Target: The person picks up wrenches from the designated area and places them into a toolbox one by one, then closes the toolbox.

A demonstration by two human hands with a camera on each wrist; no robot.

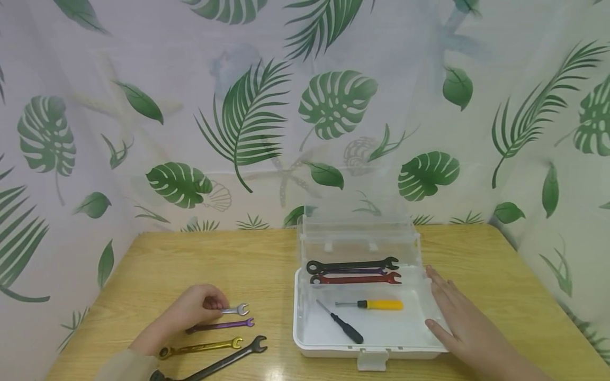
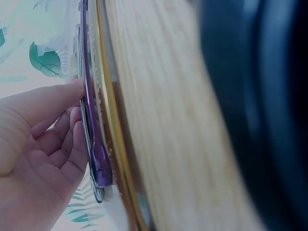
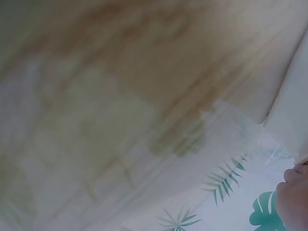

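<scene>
At the left of the table, my left hand [image 1: 199,307] pinches a silver wrench [image 1: 242,309] between thumb and fingers, its jaw end poking out to the right. Just nearer lies a purple wrench [image 1: 233,325], then a gold wrench [image 1: 205,347] and a larger dark wrench [image 1: 227,365]. In the left wrist view the thumb presses the silver wrench right beside the purple one. My right hand [image 1: 459,323], fingers extended, rests against the right side of a white toolbox [image 1: 297,323] whose clear lid [image 1: 357,233] stands raised.
Inside the toolbox lie a black wrench [image 1: 352,265], a small purple wrench [image 1: 352,272] and a red wrench [image 1: 355,279] along the back. Nearer the front are a yellow-handled screwdriver [image 1: 385,305] and a black screwdriver [image 1: 348,329]. A leaf-patterned cloth [image 1: 267,211] hangs behind the table.
</scene>
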